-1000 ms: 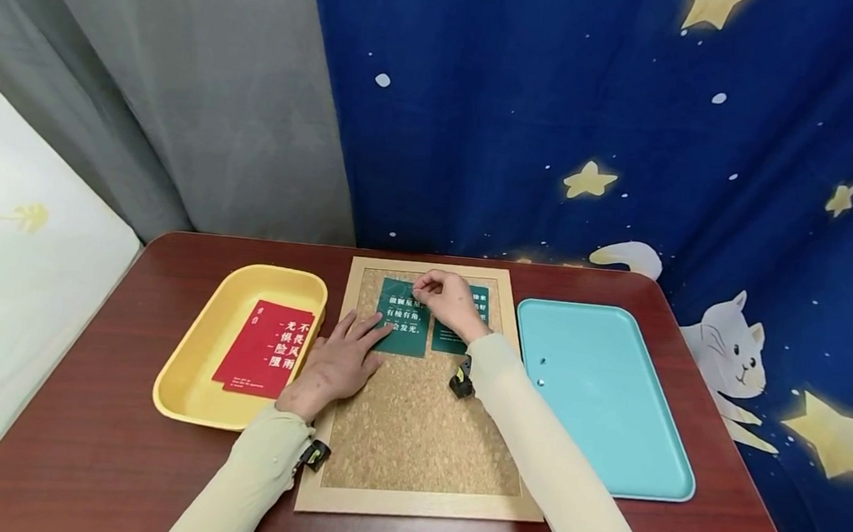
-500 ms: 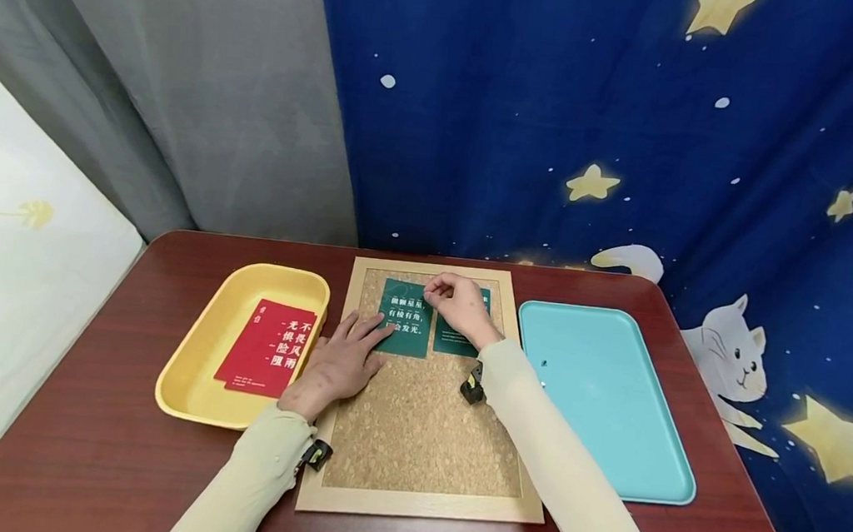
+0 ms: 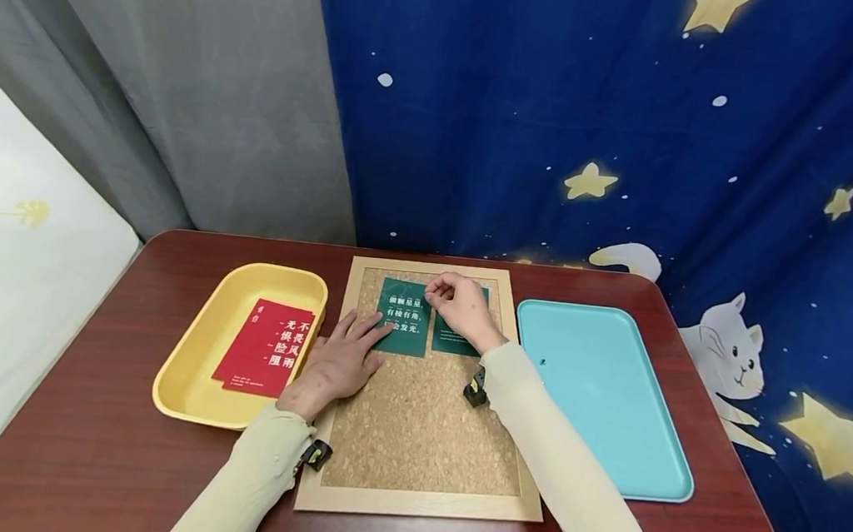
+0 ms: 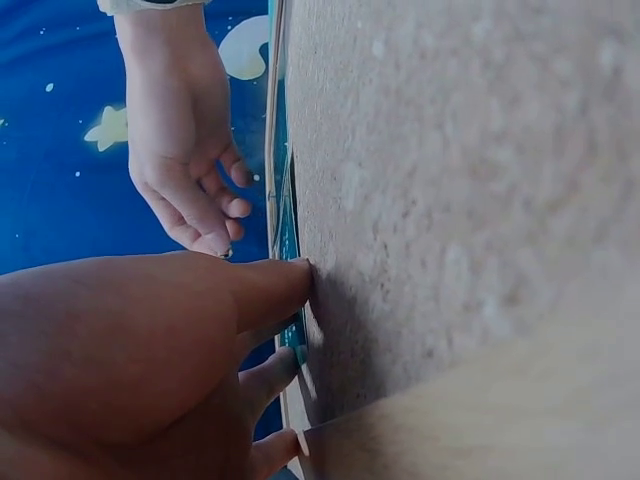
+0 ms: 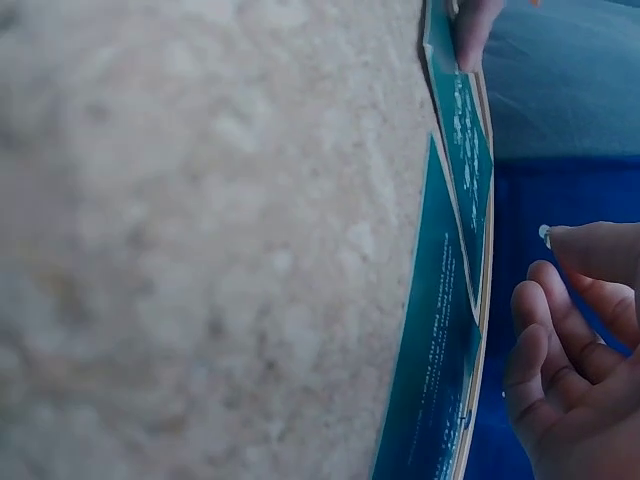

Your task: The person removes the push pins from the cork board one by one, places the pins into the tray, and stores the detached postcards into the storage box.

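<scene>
In the head view, my left hand [image 3: 339,363] lies with fingers spread across the left frame edge of the cork board [image 3: 424,433]. Its fingertips rest on the lower left of a green card [image 3: 401,339] with white lettering. Over that card's upper right side, my right hand [image 3: 462,306] pinches a tiny whitish thumbtack [image 5: 545,235] between thumb and forefinger. The right wrist view shows the tack apart from the card's surface. A second green card [image 3: 454,342] lies alongside, partly hidden by the right hand.
A yellow tub [image 3: 186,402] with red cards [image 3: 262,349] in it stands left of the board. On the right is a light blue tray [image 3: 612,397] with a small dark item [image 3: 542,362] near its left edge. Curtains hang behind the table [image 3: 82,439].
My right hand has shifted slightly right and away from the left card's top, still pinching the thumbtack. My left hand stays in place. The sleeve now covers one small item on the tray.
</scene>
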### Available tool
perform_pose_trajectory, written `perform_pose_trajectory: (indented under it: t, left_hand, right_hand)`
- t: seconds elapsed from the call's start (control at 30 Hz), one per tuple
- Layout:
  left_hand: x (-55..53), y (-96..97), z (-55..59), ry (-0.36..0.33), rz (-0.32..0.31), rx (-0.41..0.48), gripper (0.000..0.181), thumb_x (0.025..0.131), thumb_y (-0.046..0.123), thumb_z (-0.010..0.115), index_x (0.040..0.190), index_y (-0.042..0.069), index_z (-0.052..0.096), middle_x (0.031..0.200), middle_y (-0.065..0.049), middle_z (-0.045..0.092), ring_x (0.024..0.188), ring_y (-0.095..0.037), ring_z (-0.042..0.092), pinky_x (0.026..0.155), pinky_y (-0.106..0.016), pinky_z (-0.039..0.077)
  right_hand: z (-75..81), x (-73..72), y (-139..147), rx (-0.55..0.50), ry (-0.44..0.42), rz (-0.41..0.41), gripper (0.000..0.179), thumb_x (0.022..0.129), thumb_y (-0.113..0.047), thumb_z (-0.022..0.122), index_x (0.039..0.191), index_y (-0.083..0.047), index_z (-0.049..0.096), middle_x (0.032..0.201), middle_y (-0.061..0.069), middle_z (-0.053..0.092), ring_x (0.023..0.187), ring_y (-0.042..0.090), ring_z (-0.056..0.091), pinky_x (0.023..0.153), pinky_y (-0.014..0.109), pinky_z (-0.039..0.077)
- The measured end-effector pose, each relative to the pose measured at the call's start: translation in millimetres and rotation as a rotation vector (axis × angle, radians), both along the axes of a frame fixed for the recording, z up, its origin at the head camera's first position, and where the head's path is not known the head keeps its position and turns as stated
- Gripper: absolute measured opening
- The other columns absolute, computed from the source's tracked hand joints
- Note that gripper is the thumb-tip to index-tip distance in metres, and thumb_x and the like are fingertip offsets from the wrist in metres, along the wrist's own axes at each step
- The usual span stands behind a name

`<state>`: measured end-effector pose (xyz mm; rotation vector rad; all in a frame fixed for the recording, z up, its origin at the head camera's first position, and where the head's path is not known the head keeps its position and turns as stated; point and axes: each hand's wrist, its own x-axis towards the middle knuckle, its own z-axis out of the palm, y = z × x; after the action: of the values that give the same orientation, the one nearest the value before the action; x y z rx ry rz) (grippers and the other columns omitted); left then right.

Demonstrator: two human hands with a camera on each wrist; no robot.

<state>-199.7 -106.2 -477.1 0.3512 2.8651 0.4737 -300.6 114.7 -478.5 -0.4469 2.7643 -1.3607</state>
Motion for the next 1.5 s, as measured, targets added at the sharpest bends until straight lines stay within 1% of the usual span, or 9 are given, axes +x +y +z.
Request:
perform_pose_trajectory:
  t: [0.27,0.47,0.63,0.77,0.97,1.1,1.23,1.4,1.5]
  left_hand:
    - [-0.5,-3.6,-8.3,0.014,-0.001,0.009,0.057,0.108,0.037,0.051,0.162,0.025,0.039,0.174,-0.005,0.025,0.164,-0.04,0.011,0.118,-0.076,0.029]
    - [0.6,-2.3,-1.9,0.009,-0.002,-0.004,0.056,0.109,0.035,0.052,0.162,0.023,0.039,0.174,-0.007,0.026,0.163,-0.041,0.013,0.118,-0.075,0.03]
    - [1.8,-0.7,3.5,-0.001,0.001,-0.01,0.056,0.108,0.034,0.052,0.162,0.022,0.04,0.174,-0.007,0.027,0.163,-0.041,0.014,0.118,-0.075,0.031]
    - [0.9,1.3,3.2,0.006,-0.003,-0.009,0.056,0.108,0.034,0.052,0.161,0.022,0.04,0.174,-0.007,0.027,0.162,-0.041,0.014,0.118,-0.075,0.032]
    - [0.4,2.0,4.0,0.015,0.0,-0.001,0.055,0.108,0.033,0.052,0.161,0.022,0.041,0.173,-0.007,0.028,0.163,-0.041,0.015,0.118,-0.074,0.032]
    - [0.4,0.6,0.6,0.019,0.003,0.009,0.055,0.108,0.033,0.053,0.16,0.021,0.042,0.173,-0.008,0.029,0.162,-0.041,0.015,0.117,-0.074,0.032]
    - [-1.6,-1.8,-7.2,0.03,-0.001,0.014,0.055,0.108,0.035,0.052,0.161,0.024,0.041,0.174,-0.006,0.028,0.163,-0.04,0.014,0.116,-0.075,0.032]
    - [-3.7,-3.9,-14.5,0.064,-0.012,0.011,0.055,0.109,0.038,0.05,0.161,0.025,0.04,0.174,-0.004,0.028,0.163,-0.039,0.015,0.115,-0.076,0.034]
    - [-4.0,-4.4,-16.2,0.065,-0.014,0.013,0.055,0.109,0.039,0.05,0.161,0.026,0.04,0.173,-0.004,0.029,0.163,-0.039,0.015,0.115,-0.076,0.034]
  right_hand:
    - [0.0,2.7,0,0.004,0.008,0.006,0.01,0.101,-0.017,0.069,0.107,-0.011,0.075,0.099,0.005,0.073,0.085,0.019,0.066,0.078,0.035,0.055]
    - [1.0,5.6,2,0.002,0.02,-0.003,0.009,0.101,-0.016,0.069,0.106,-0.011,0.075,0.101,0.005,0.072,0.087,0.019,0.065,0.081,0.036,0.056]
    - [0.9,7.2,7,-0.008,0.028,0.003,0.012,0.102,-0.017,0.068,0.108,-0.009,0.075,0.1,0.005,0.072,0.085,0.019,0.065,0.075,0.034,0.054]
    - [-0.9,7.2,14,0.001,0.038,-0.014,0.009,0.101,-0.017,0.069,0.106,-0.012,0.074,0.101,0.004,0.071,0.084,0.019,0.064,0.072,0.033,0.051]
    - [0.5,7.9,20,-0.007,0.047,-0.029,0.008,0.101,-0.017,0.07,0.104,-0.011,0.075,0.104,0.004,0.067,0.088,0.02,0.063,0.075,0.035,0.051]
    - [4.1,9.3,21,-0.024,0.056,-0.035,0.009,0.1,-0.016,0.07,0.104,-0.01,0.075,0.106,0.005,0.066,0.091,0.021,0.064,0.08,0.038,0.053]
    - [8.2,10.7,23,-0.03,0.077,-0.066,0.006,0.099,-0.016,0.071,0.102,-0.012,0.075,0.109,0.004,0.065,0.093,0.022,0.064,0.084,0.038,0.052]
    - [10.9,12.2,26,-0.025,0.086,-0.087,0.005,0.1,-0.019,0.071,0.1,-0.015,0.074,0.11,0.002,0.065,0.092,0.021,0.062,0.079,0.034,0.05]
    - [10.6,12.8,28,-0.033,0.09,-0.088,0.004,0.1,-0.019,0.071,0.099,-0.015,0.074,0.11,0.002,0.065,0.091,0.02,0.062,0.078,0.031,0.051]
